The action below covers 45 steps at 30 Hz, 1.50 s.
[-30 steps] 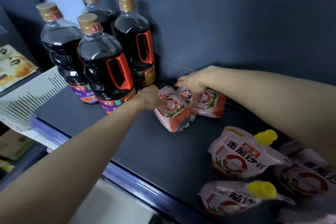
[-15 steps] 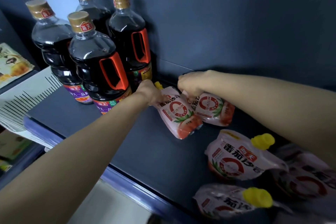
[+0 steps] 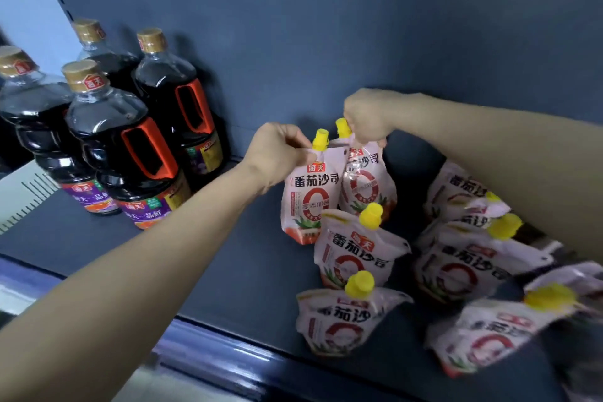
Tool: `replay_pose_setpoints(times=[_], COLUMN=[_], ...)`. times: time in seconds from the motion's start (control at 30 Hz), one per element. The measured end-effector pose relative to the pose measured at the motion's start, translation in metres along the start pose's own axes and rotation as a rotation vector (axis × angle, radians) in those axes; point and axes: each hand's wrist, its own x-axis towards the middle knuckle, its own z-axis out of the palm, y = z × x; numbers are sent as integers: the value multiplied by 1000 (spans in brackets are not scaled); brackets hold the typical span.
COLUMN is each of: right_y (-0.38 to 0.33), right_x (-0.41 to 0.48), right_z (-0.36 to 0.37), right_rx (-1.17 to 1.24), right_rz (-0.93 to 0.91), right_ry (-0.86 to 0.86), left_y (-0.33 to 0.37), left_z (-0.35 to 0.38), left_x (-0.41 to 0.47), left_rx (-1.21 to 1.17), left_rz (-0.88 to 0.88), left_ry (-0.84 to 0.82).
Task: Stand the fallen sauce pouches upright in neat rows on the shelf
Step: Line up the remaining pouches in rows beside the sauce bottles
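Two white-and-red sauce pouches with yellow caps stand upright near the back of the dark shelf [image 3: 228, 271]. My left hand [image 3: 277, 153] pinches the top corner of the front pouch [image 3: 310, 199]. My right hand [image 3: 367, 119] grips the top of the pouch behind it [image 3: 367, 186], next to its cap. Two more pouches [image 3: 354, 254] [image 3: 342, 320] sit in a line in front of these, leaning. Several others [image 3: 456, 268] [image 3: 489, 336] lie in a heap to the right, partly under my right forearm.
Several big dark soy sauce bottles [image 3: 130, 153] with orange handles stand at the back left of the shelf. The grey back panel [image 3: 326, 26] rises right behind the pouches. The shelf's blue front lip [image 3: 212, 346] runs along the near edge.
Both held pouches lay tipped on the shelf earlier; now both hands have raised them upright by their tops. The view has shifted right, showing more pouches.
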Motion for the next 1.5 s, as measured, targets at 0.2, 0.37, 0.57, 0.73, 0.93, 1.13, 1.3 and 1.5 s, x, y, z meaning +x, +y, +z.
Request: replay_pose_setpoints(times=[0.2,0.37,0.57,0.73,0.93,1.13,1.3,1.5], right_y=[24,35,36,22,14,13,12,19], right_x=[-31,-47,-61,-60,-59,-72,-87,-115], right_z=[17,30,36,37,35,32,27,15], right_rx=[254,399,503,526,568,556,509,478], right_rz=[120,205,224,186,176,179,193,206], right_ry=[167,154,207,254,263,204,217,366], left_y=[9,16,16,20,22,32,44,66], left_z=[27,33,31,33,31,24,20,16], left_x=[-15,-17,-20,-30,-41,-49,-57,-74], left_rx=[-77,45,244,301,301,297,331,353], left_rz=[92,96,20,30,13,0,9,110], left_ry=[-94,-163,-156,-132,-132,-185,-134,78])
